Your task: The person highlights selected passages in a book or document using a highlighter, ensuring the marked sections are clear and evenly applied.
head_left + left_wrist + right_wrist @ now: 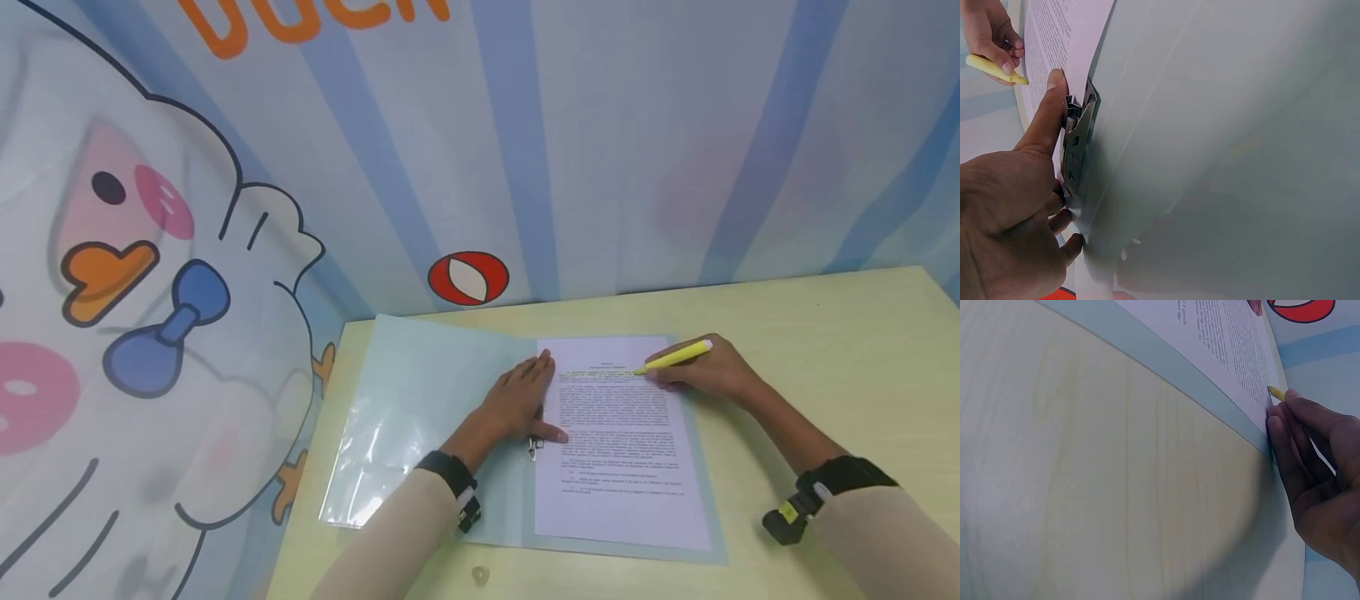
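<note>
A printed sheet [619, 518] lies in an open pale blue clip folder [442, 358] on the table. Between thumb and fingers, my right hand [712, 369] pinches a yellow highlighter [681, 354], its tip at a line near the top of the text. Yellow marking [588, 373] shows across the upper lines. My left hand [517, 402] rests flat along the sheet's left margin, fingers extended, thumb on the paper. Under that hand, the folder's metal clip [1075, 140] is partly covered in the head view but shows clearly in the left wrist view.
The folder's cover with a clear plastic pocket [375, 467] spreads to the left. Light wood tabletop [847, 358] extends to the right. A small round mark [480, 575] is near the front edge. Behind stands a cartoon-printed backdrop [622, 167].
</note>
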The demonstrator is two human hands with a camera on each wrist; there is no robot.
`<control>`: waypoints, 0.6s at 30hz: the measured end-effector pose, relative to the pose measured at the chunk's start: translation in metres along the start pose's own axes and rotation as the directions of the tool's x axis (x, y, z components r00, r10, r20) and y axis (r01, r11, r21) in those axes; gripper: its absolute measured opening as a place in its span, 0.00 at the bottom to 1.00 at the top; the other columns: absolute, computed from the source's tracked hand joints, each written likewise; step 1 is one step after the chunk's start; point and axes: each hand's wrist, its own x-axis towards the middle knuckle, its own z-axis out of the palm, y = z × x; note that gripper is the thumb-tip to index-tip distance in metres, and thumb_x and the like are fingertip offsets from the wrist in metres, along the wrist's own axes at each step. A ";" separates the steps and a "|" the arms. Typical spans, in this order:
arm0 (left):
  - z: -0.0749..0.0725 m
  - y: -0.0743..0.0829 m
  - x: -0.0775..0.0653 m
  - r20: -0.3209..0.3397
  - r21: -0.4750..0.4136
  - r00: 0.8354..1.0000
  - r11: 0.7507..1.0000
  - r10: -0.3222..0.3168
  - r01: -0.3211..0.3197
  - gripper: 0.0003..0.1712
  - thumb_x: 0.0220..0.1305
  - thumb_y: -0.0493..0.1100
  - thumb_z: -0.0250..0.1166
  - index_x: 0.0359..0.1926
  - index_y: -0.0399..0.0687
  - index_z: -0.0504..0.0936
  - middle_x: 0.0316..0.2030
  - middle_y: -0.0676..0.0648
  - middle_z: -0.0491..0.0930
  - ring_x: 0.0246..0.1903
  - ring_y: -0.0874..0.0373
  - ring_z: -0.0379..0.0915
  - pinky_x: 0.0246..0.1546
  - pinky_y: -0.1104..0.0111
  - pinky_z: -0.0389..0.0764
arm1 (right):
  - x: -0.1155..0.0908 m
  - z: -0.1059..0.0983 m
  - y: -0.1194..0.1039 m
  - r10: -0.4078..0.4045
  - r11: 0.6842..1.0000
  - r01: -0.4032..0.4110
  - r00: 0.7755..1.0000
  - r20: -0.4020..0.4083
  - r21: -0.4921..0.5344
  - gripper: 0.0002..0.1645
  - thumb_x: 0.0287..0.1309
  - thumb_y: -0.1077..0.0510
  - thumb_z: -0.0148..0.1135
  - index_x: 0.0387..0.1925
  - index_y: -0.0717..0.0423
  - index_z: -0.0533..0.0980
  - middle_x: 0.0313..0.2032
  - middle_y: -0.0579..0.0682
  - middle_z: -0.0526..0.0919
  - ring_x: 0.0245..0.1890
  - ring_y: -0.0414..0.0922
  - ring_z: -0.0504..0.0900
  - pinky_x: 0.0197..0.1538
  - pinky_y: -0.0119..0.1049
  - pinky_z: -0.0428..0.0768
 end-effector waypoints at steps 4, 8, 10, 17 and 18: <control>0.000 0.000 0.000 0.003 0.002 1.000 1.000 -0.002 0.002 0.73 0.38 0.75 0.66 0.75 0.48 0.39 0.74 0.51 0.34 0.71 0.54 0.30 0.66 0.56 0.46 | 0.001 -0.001 0.002 -0.005 1.000 0.005 1.000 -0.002 0.011 0.23 0.40 0.45 0.75 0.39 0.51 0.84 0.39 0.52 0.84 0.31 0.44 0.83 0.33 0.37 0.81; -0.001 0.000 0.000 0.000 -0.003 1.000 1.000 0.000 0.000 0.73 0.38 0.75 0.66 0.75 0.48 0.39 0.74 0.51 0.35 0.71 0.53 0.31 0.66 0.56 0.46 | 0.001 -0.001 0.004 -0.013 1.000 0.013 1.000 0.001 0.023 0.23 0.40 0.46 0.75 0.39 0.52 0.84 0.39 0.52 0.84 0.31 0.45 0.83 0.33 0.37 0.81; 0.000 0.000 0.000 -0.006 -0.010 1.000 1.000 0.002 -0.002 0.73 0.37 0.75 0.66 0.75 0.48 0.40 0.74 0.51 0.35 0.71 0.54 0.31 0.66 0.56 0.46 | 0.001 -0.001 0.004 -0.015 1.000 0.015 1.000 0.003 0.028 0.22 0.40 0.46 0.75 0.39 0.52 0.84 0.39 0.52 0.84 0.31 0.45 0.83 0.33 0.38 0.81; -0.001 0.001 -0.001 -0.008 -0.013 1.000 1.000 0.001 -0.001 0.72 0.38 0.74 0.67 0.75 0.48 0.40 0.74 0.51 0.36 0.71 0.54 0.32 0.66 0.56 0.47 | 0.000 -0.003 0.003 -0.011 0.998 0.010 1.000 0.010 0.057 0.23 0.40 0.47 0.75 0.39 0.54 0.84 0.39 0.53 0.84 0.31 0.46 0.83 0.34 0.39 0.81; -0.001 0.001 -0.001 -0.008 -0.013 1.000 1.000 0.000 0.000 0.72 0.38 0.74 0.67 0.75 0.48 0.40 0.74 0.51 0.36 0.71 0.54 0.32 0.66 0.56 0.47 | 0.000 -0.003 0.003 -0.010 0.998 0.010 1.000 0.010 0.062 0.23 0.40 0.47 0.75 0.39 0.54 0.84 0.39 0.54 0.84 0.31 0.46 0.83 0.34 0.39 0.81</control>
